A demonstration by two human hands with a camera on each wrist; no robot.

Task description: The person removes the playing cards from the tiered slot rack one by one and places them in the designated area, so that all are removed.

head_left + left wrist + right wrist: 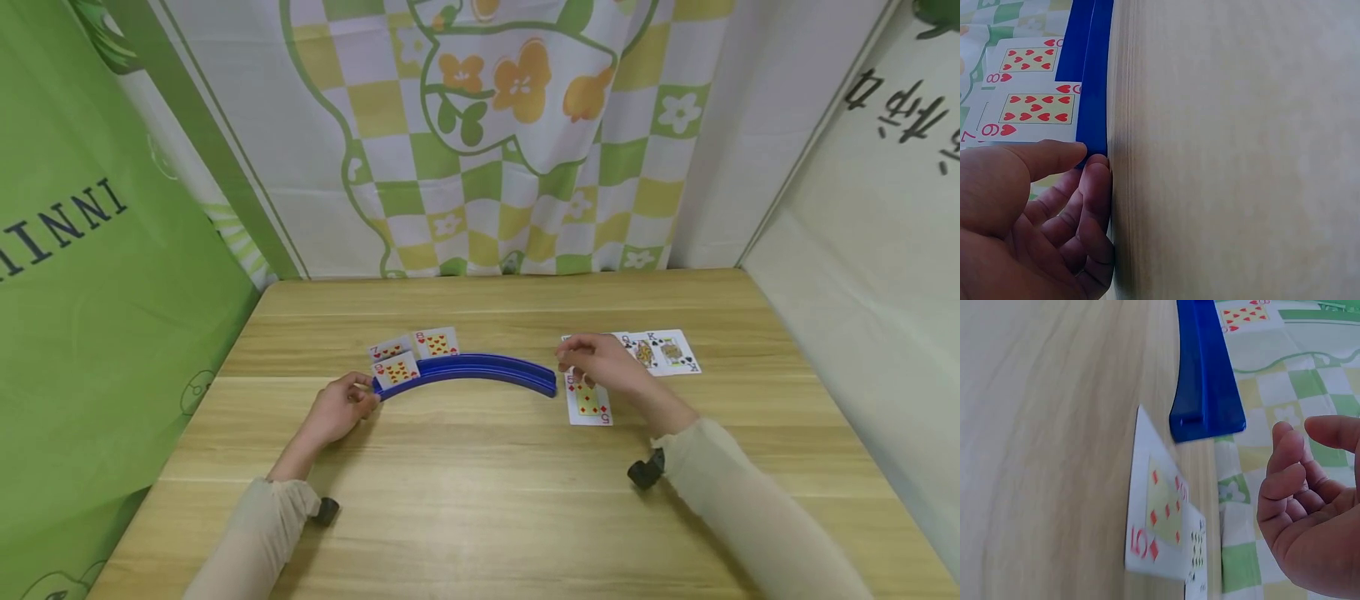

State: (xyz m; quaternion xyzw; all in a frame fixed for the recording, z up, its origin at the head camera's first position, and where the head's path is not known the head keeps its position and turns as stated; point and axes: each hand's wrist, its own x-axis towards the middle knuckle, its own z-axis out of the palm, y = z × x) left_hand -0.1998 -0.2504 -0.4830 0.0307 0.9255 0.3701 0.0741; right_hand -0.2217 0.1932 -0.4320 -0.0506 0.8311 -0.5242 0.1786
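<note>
A curved blue card holder point(487, 365) lies on the table, its groove also visible in the right wrist view point(1200, 375). My left hand point(341, 410) pinches its left end between thumb and fingers point(1041, 212). A nine of hearts point(396, 372) stands in the holder beside that hand point(1038, 109). Behind are a seven of hearts point(390, 348) and an eight of hearts point(437, 342). My right hand point(603, 362), fingers loosely bent and holding nothing point(1310, 500), hovers over a five of diamonds point(588, 404) off the holder's right end.
Right of my right hand lie face cards, a queen point(642, 353) and a king point(677, 352), overlapping in a row. In the right wrist view, a black spot card point(1195, 553) lies behind the five. A patterned curtain point(517, 208) hangs behind the wooden table point(465, 500).
</note>
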